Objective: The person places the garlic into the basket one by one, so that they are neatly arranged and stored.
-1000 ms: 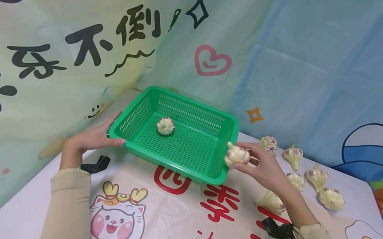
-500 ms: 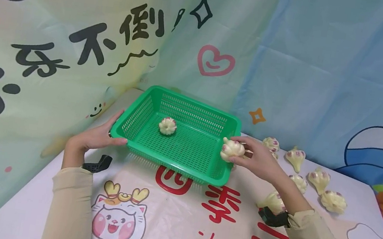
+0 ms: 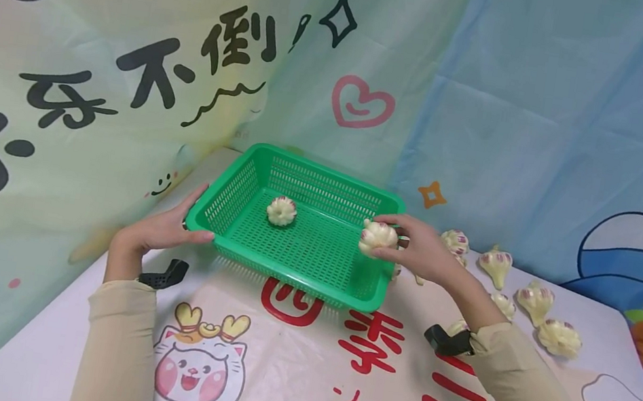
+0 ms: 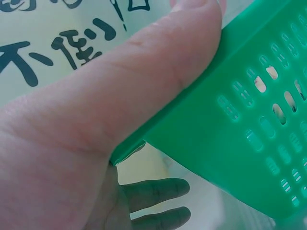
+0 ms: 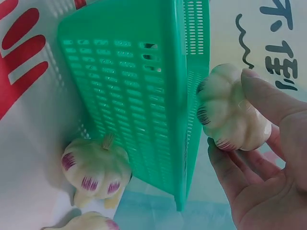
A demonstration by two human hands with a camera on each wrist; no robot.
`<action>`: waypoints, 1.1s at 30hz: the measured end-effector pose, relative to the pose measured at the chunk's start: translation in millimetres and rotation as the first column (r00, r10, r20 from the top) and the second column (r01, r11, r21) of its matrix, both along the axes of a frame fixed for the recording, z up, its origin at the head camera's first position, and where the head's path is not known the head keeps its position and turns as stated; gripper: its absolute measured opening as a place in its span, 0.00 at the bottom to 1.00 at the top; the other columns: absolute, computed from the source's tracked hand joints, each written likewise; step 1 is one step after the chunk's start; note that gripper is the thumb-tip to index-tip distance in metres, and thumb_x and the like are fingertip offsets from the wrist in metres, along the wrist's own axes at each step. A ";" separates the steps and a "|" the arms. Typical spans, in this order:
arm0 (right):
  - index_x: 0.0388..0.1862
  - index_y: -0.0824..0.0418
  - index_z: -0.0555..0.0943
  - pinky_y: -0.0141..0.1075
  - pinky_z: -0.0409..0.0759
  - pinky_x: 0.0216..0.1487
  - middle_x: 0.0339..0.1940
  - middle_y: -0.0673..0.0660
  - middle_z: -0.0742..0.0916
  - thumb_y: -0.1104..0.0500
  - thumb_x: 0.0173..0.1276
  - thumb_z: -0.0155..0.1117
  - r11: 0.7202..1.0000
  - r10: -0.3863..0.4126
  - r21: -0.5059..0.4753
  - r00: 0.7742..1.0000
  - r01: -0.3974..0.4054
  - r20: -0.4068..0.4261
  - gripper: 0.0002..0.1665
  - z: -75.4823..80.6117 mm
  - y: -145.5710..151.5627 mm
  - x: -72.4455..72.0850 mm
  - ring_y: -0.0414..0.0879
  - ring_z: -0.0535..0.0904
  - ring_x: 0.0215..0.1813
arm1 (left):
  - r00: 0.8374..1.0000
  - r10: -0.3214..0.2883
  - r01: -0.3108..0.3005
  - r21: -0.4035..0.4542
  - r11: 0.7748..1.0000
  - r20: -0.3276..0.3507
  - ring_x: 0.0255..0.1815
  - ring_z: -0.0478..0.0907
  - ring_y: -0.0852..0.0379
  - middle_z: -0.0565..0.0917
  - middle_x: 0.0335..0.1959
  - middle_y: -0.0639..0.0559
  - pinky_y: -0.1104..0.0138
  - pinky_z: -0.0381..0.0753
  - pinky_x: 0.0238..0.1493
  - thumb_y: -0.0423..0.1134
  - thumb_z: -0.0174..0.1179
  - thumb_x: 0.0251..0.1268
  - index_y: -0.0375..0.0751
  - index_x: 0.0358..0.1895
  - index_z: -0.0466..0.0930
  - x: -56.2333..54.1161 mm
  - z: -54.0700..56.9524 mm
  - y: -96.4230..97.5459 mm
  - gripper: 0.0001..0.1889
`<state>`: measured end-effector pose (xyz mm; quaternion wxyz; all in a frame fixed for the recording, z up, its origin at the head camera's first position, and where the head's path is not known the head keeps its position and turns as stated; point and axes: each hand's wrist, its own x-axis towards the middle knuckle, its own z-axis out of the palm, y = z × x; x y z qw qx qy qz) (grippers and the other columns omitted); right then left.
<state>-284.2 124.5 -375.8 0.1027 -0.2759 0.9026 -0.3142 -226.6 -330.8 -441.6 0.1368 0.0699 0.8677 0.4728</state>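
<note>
A green plastic basket (image 3: 298,281) with slotted sides stands on the table, and one garlic bulb (image 3: 281,211) lies on its floor. My left hand (image 3: 159,230) holds the basket's left corner; in the left wrist view the thumb (image 4: 158,62) lies along the rim, two fingers showing beyond the outer wall. Over the basket's right rim, my right hand (image 3: 428,250) pinches another purple-streaked garlic bulb (image 3: 378,238) between thumb and fingers. The right wrist view shows this bulb just past the rim, above the basket's inside.
Several more garlic bulbs (image 3: 535,302) lie on the table at the right, some partly hidden by the right arm. One bulb (image 5: 96,170) sits close outside the basket's right wall. A printed cloth backdrop (image 3: 492,128) hangs behind the table.
My right hand has carried its garlic bulb leftward, from outside the right rim to over the basket. The left hand stays at the corner; the view shifted slightly.
</note>
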 end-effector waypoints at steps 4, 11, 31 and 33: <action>0.66 0.55 0.71 0.45 0.81 0.45 0.58 0.59 0.76 0.51 0.59 0.71 1.000 0.013 0.026 1.000 -0.013 -0.012 0.36 0.8 -7.2 -5.6 0.58 0.77 0.58 | 1.000 0.000 0.000 -0.008 1.000 -0.001 0.62 0.58 0.43 0.57 0.67 0.38 0.46 0.57 0.63 0.50 0.63 0.60 0.66 0.75 0.25 0.4 0.9 0.2 0.54; 0.67 0.58 0.70 0.46 0.80 0.47 0.60 0.59 0.76 0.54 0.60 0.70 1.000 0.031 -0.003 0.999 -0.031 0.014 0.36 6.7 -19.0 -14.3 0.58 0.76 0.58 | 1.000 0.002 -0.002 -0.003 1.000 -0.002 0.62 0.58 0.43 0.57 0.67 0.38 0.47 0.56 0.64 0.50 0.63 0.60 0.66 0.75 0.26 1.1 1.7 0.7 0.54; 0.66 0.55 0.71 0.41 0.78 0.44 0.57 0.58 0.78 0.53 0.61 0.69 0.996 0.078 0.046 0.994 -0.082 0.077 0.34 15.0 -42.4 -36.2 0.53 0.76 0.55 | 1.000 0.000 0.000 0.009 1.000 0.012 0.68 0.53 0.41 0.46 0.75 0.38 0.42 0.52 0.67 0.50 0.64 0.59 0.62 0.75 0.24 0.1 -0.3 -0.6 0.56; 0.66 0.55 0.71 0.41 0.78 0.44 0.57 0.58 0.78 0.53 0.62 0.68 0.995 0.084 0.051 0.993 -0.088 0.082 0.33 15.6 -44.5 -37.7 0.54 0.76 0.56 | 1.000 -0.003 0.003 0.014 1.000 0.008 0.68 0.53 0.41 0.46 0.75 0.38 0.42 0.52 0.67 0.50 0.64 0.59 0.62 0.75 0.24 -0.3 -0.7 -0.3 0.55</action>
